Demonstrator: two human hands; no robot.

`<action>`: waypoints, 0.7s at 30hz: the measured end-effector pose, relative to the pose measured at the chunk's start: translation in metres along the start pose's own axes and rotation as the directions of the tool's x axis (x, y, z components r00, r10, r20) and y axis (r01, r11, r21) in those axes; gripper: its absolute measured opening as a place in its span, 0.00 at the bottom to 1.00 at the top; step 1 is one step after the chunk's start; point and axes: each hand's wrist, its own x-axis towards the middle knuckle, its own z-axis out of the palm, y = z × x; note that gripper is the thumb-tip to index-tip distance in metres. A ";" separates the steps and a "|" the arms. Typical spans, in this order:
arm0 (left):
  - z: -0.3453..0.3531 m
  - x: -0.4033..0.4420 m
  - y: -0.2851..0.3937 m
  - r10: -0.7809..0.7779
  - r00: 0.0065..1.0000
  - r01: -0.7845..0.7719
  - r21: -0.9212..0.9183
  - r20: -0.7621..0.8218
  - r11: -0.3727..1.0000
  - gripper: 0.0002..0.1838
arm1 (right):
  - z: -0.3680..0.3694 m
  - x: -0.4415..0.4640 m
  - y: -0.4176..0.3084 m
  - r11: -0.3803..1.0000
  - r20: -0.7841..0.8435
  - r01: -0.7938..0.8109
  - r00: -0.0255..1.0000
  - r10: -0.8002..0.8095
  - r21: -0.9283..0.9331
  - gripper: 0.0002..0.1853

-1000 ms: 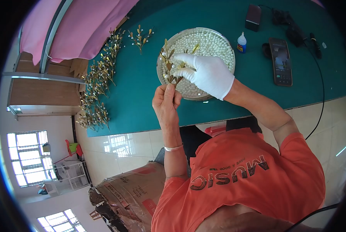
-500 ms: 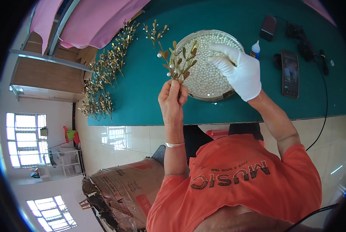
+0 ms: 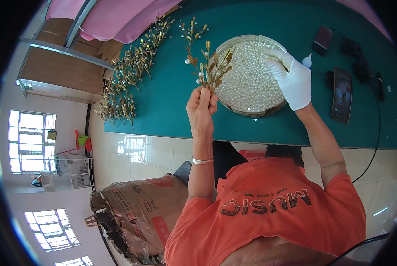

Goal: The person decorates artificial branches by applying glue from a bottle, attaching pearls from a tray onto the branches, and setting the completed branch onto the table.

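My bare left hand (image 3: 201,106) pinches the stem of a gold leafy sprig (image 3: 211,71) with a few white pearls on its left side. The sprig stands upright and overlaps the left edge of a round tray (image 3: 254,113) full of pearl beads (image 3: 247,75). My right hand (image 3: 291,80), in a white glove, is over the tray's right side. Its thumb and forefinger point left, close together; whether a bead is between the tips is too small to tell.
More pearl sprigs (image 3: 134,66) lie along the table's left side, with a single one (image 3: 192,31) behind the held sprig. To the right are a glue bottle (image 3: 307,60), a phone (image 3: 341,95), a dark box (image 3: 322,40) and cables (image 3: 358,57). A cardboard box (image 3: 141,213) stands below.
My right hand has moved right, away from the sprig, and is now above the tray's right side. My left hand still holds the sprig. The view has shifted.
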 end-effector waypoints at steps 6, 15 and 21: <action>0.001 0.000 0.000 -0.008 1.000 0.008 -0.002 0.005 1.000 0.14 | 0.000 -0.001 0.001 0.999 0.022 -0.043 0.999 0.044 -0.022 0.14; -0.001 -0.001 -0.001 -0.001 1.000 0.001 -0.017 0.027 1.000 0.14 | 0.002 -0.002 0.005 0.999 0.013 -0.016 1.000 0.016 0.028 0.14; 0.000 -0.003 0.000 -0.008 1.000 0.008 -0.006 0.010 1.000 0.15 | 0.003 -0.003 0.005 1.000 0.003 0.013 1.000 -0.013 0.004 0.14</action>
